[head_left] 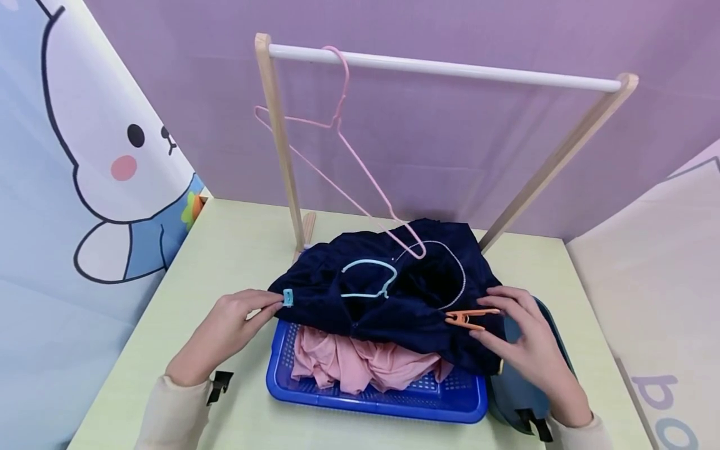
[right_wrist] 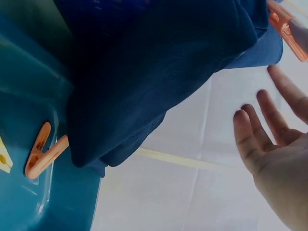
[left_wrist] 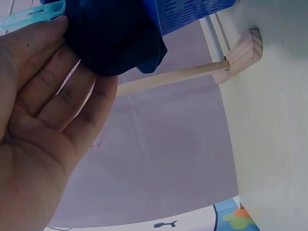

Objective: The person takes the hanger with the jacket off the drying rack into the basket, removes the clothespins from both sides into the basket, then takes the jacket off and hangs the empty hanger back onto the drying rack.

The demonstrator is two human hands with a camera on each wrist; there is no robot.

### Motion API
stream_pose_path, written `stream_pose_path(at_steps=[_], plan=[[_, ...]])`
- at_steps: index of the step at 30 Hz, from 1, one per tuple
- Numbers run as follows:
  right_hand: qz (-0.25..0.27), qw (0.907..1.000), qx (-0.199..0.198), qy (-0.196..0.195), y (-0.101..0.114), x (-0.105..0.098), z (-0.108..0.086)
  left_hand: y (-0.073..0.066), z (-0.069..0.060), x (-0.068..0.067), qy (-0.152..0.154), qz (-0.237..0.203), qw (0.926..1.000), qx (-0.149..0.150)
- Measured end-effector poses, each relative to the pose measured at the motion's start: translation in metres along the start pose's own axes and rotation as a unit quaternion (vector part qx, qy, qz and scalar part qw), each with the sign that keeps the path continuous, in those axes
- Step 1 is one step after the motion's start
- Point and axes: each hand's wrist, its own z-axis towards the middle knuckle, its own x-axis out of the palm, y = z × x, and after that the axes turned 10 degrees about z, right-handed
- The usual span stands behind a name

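Note:
A navy garment [head_left: 394, 319] lies bunched over a blue basket, with a light blue hanger [head_left: 368, 262] partly inside its neck. At its left edge, beside a light blue clip [head_left: 288, 297], my left hand [head_left: 225, 325] pinches the cloth; the left wrist view shows the thumb at the clip [left_wrist: 33, 14] and fingers behind the fabric. An orange clip [head_left: 464, 319] sits on the garment's right side, its handles spread. Around it my right hand [head_left: 529, 337] holds its fingers apart; in the right wrist view the thumb is at the clip [right_wrist: 284, 24] and the other fingertips stand away.
Pink cloth [head_left: 365, 362] lies in the blue basket [head_left: 382, 406]. A pink hanger [head_left: 365, 169] hangs from the rack's white bar [head_left: 450, 65]. Beside the basket is a teal container [head_left: 514, 400], with another orange clip [right_wrist: 43, 154] and a yellow clip [right_wrist: 5, 156] inside.

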Motion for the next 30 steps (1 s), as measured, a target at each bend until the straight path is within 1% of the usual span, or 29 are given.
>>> stream_pose_path(at_steps=[6,9,14,17,20,26,30], plan=[[0.045,0.9988,-0.006,-0.017,0.002,-0.002,0.000,0.000,0.001,-0.001,0.011,-0.004,0.9999,-0.011],[0.052,0.9982,-0.014,-0.027,0.001,-0.003,0.001,-0.001,0.001,-0.001,0.014,-0.004,0.9998,-0.013],[0.058,0.9976,-0.021,-0.032,0.001,-0.003,0.002,-0.001,0.001,-0.001,0.010,-0.003,0.9999,-0.011],[0.067,0.9964,-0.035,-0.037,0.003,-0.002,0.004,-0.001,0.002,-0.001,0.010,-0.002,0.9999,-0.011],[0.077,0.9946,-0.054,-0.044,0.010,-0.001,0.007,-0.001,0.002,-0.002,0.015,-0.004,0.9998,-0.016],[0.089,0.9888,-0.099,-0.068,0.034,0.002,0.016,-0.002,0.002,-0.002,0.024,-0.010,0.9994,-0.023],[0.087,0.9876,-0.104,-0.079,0.037,0.000,0.017,-0.002,0.002,-0.002,0.026,-0.011,0.9992,-0.028]])
